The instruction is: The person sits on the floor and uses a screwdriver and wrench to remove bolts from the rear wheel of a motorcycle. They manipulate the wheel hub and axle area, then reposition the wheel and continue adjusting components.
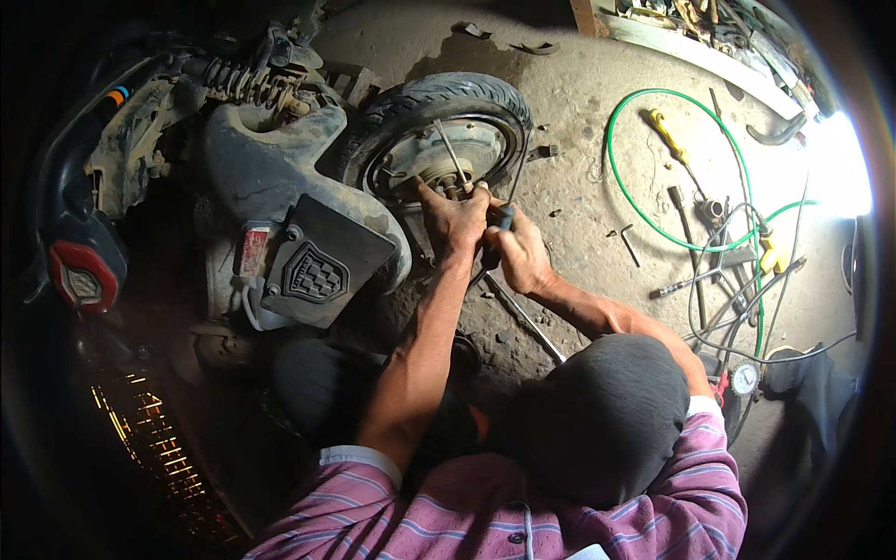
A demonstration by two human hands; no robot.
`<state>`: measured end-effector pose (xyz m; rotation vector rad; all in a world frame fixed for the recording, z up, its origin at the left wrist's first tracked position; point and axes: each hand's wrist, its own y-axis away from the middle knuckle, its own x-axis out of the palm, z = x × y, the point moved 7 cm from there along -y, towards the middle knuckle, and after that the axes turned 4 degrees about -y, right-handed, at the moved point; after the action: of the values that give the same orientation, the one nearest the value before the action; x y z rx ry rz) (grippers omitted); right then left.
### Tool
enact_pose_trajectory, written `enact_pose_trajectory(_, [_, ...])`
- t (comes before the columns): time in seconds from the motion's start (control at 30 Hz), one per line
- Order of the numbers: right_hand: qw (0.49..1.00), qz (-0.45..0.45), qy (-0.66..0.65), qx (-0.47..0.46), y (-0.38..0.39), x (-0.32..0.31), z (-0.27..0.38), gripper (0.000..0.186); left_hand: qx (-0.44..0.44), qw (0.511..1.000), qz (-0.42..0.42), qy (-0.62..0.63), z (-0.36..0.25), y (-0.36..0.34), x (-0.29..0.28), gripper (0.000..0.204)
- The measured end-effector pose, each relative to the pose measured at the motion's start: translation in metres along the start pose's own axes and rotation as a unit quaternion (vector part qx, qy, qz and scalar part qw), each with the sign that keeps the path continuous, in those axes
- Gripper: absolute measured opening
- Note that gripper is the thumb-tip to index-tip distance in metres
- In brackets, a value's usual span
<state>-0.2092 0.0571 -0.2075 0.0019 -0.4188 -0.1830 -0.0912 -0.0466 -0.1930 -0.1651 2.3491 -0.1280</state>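
Left hand [455, 222], partly curled, its hold hidden, is nearer the wheel hub [439, 172] just ahead; right hand [523, 250] wraps a dark handle [504, 217].

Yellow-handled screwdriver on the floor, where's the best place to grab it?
Probably the middle of its fat yellow handle, coming straight down from above. The screwdriver lies inside the green hose's loop, with its thin shaft pointing toward a dark metal bar and other tools, so the handle end looks easier.
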Motion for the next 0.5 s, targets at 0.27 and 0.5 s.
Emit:
enact_pose_trajectory(0.27, [0.992,-0.077,0.027,0.096,-0.049,-0.083,0.031,0.034,0.031,0.997,-0.027,0.073,0.001,0.002,0.0,0.104])
enact_pose_trajectory(0.5, [0.924,0.084,0.372,-0.014,-0.061,-0.101,0.115,0.039,0.0,0.997,-0.036,0.069,0.018,-0.005,0.002,0.096])
